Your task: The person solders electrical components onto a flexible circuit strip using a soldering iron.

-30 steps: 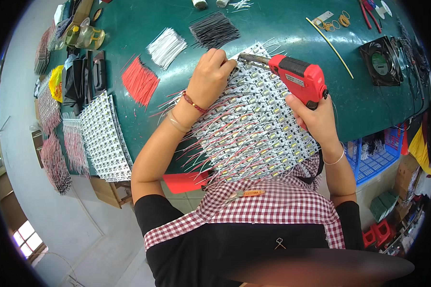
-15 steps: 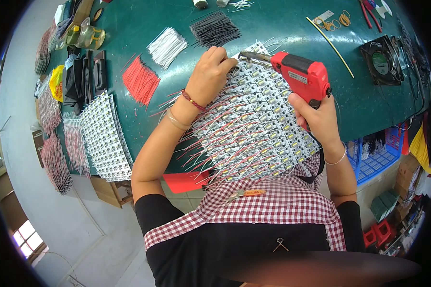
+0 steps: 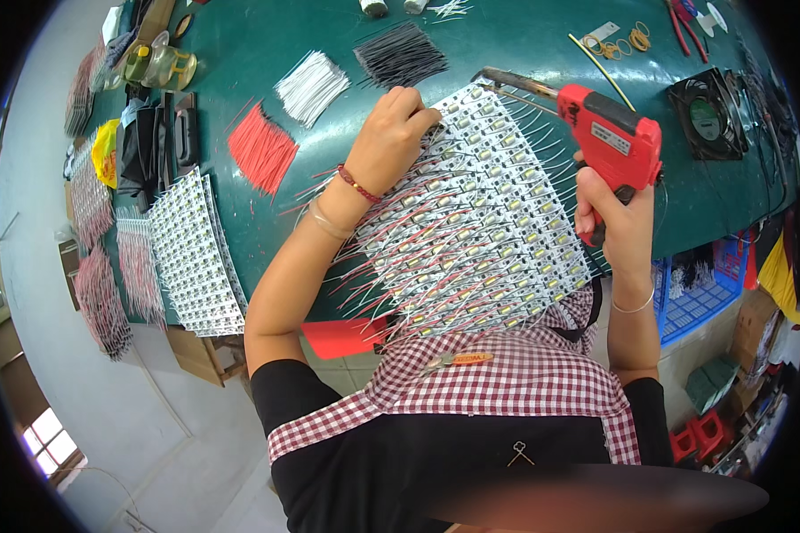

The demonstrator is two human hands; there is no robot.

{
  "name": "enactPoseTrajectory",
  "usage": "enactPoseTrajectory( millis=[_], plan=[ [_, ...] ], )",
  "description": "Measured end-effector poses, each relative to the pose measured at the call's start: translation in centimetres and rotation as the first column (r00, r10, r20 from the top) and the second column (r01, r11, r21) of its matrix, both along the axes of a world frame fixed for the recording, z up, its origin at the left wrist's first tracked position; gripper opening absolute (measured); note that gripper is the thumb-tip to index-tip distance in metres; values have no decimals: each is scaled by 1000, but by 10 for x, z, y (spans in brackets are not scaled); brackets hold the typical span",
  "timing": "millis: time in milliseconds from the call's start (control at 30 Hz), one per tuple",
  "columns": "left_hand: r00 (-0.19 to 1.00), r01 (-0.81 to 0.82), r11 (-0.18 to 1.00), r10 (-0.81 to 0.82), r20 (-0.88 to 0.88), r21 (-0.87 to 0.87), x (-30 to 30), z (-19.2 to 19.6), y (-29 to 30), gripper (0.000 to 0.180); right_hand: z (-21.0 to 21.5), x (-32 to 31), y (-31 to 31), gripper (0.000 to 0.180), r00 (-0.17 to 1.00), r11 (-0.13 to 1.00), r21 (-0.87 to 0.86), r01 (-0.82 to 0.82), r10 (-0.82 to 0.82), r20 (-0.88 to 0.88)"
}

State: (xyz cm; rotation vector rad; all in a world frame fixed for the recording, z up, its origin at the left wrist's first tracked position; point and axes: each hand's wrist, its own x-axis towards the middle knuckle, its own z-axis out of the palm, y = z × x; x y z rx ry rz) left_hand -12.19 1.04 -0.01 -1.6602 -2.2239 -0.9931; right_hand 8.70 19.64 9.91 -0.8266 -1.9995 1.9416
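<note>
In the head view, your left hand point(image 3: 391, 142) presses fingertips down on the far edge of the LED board panel point(image 3: 471, 222) lying on the green table point(image 3: 267, 53), while your right hand point(image 3: 618, 213) is clamped around the red soldering gun point(image 3: 609, 133), its tip at the panel's far corner. Most rows already carry red and white leads, so I judge the wiring nearly done; loose wire bundles point(image 3: 311, 84) lie unused beyond.

On the green table point(image 3: 524, 35), three bundles of cut wire lie far from the person: red wires point(image 3: 262, 149) on the left, white wires point(image 3: 311, 86) beside them, black wires point(image 3: 400, 53) further right. A stack of white boards point(image 3: 196, 258) sits near the left edge, beside black cases point(image 3: 156, 138). A small black fan point(image 3: 707, 111) rests far right, yellow rubber bands point(image 3: 627, 40) nearby. A blue basket point(image 3: 698, 289) hangs below the right edge.
</note>
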Motion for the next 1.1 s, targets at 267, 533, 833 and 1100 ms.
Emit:
enactPoseTrajectory(
  millis=[267, 533, 833, 1100],
  plan=[
    [1000, -9, 1000, 9, -8, 6, 0, -1, -1, 29, -10, -6, -7, 19, 994, 996, -47, -72, 76, 79],
    [1000, -16, 999, 16, -8, 29, 1, -3, 0, 28, -11, -15, -12, 23, 977, 989, 66, -131, 118, 176],
    [1000, -15, 999, 15, -4, 31, -1, -4, -2, 26, -7, -10, -13, 20, 991, 996, 38, -83, 79, 110],
    [1000, -21, 1000, 22, -17, 6, 1, -6, 1, 24, 8, 9, 6, 21, 990, 994, -77, 82, -90, -108]
  ],
)
